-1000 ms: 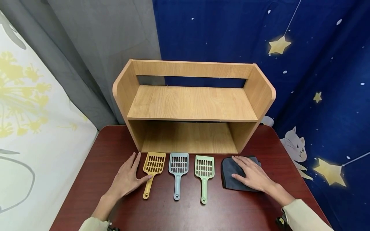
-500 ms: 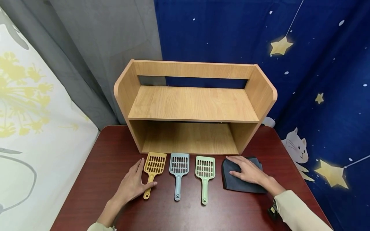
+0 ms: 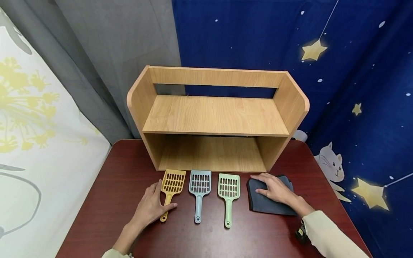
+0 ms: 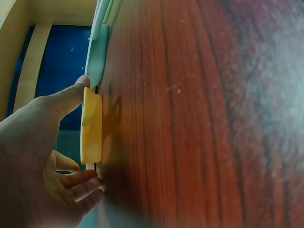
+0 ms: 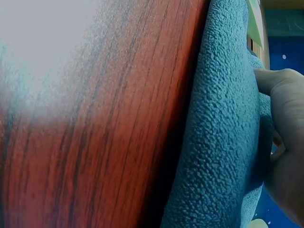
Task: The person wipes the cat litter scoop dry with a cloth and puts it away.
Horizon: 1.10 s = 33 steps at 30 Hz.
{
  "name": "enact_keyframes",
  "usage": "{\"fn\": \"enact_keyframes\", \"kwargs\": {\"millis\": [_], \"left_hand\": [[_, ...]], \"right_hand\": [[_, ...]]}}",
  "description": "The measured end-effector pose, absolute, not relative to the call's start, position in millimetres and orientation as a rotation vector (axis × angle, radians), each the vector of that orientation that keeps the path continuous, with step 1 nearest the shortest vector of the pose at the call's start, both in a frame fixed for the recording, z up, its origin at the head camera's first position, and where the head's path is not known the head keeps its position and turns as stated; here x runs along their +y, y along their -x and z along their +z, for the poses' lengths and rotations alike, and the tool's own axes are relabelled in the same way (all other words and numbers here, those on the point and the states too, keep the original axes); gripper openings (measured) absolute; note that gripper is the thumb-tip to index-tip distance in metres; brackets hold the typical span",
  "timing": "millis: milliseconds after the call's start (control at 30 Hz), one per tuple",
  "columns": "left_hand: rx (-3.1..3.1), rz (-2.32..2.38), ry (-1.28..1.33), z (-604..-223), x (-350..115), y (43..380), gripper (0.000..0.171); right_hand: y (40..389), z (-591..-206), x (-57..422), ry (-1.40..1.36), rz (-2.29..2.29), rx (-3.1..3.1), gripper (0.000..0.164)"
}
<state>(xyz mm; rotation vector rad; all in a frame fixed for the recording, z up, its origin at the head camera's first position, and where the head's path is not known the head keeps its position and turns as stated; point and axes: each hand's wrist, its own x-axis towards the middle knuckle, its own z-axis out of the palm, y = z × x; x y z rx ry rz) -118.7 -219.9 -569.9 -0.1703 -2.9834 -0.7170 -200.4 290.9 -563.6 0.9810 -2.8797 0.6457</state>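
Note:
In the head view three slotted litter scoops lie side by side: yellow [image 3: 173,181], light blue [image 3: 200,182] and green [image 3: 228,185]. My left hand [image 3: 149,206] is at the yellow one, its thumb across the handle and its fingers along the left side. The left wrist view shows the yellow handle end [image 4: 91,128] between spread thumb and fingers, not gripped. My right hand [image 3: 276,189] rests on a folded dark grey cloth [image 3: 269,205], fingertips at its left edge. In the right wrist view the thumb touches the fuzzy cloth [image 5: 216,114]; the other fingers are mostly hidden.
A two-tier wooden shelf [image 3: 215,114] stands behind the scoops on the dark red table [image 3: 187,240]. Grey curtain [image 3: 119,39] and starry blue curtain [image 3: 245,36] hang behind it. White patterned fabric [image 3: 42,150] borders the left side.
My left hand has slid right and slightly toward me, its thumb moving across the yellow scoop's handle. My right hand has shifted left on the cloth. The scoops stay in place.

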Motion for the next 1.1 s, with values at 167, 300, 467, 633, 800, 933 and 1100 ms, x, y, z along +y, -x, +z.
{"fn": "enact_keyframes", "kwargs": {"millis": [167,300,467,633,800,933,1100], "left_hand": [[-2.957,-0.71,0.173,-570,-217,118,0.113],[-2.933,-0.692,0.186,-571,-217,119,0.103],[-2.91,-0.729,0.188,-569,-219,119,0.092],[-2.882,-0.764,0.164,-569,-225,120,0.076],[-2.844,-0.82,0.164,-569,-230,121,0.048],[-2.819,-0.835,0.179,-570,-232,119,0.032],[-2.785,-0.834,0.196,-569,-235,117,0.028]], "right_hand": [[199,-559,290,-0.99,0.691,-2.895,0.054],[199,-554,291,-1.008,0.746,-2.877,0.05],[202,-546,296,-1.018,0.782,-2.83,0.046],[205,-536,304,-0.979,0.839,-2.792,0.044],[209,-526,311,-0.932,0.921,-2.756,0.041],[209,-518,315,-0.871,0.989,-2.726,0.041],[208,-507,315,-0.776,1.06,-2.706,0.044]]}}
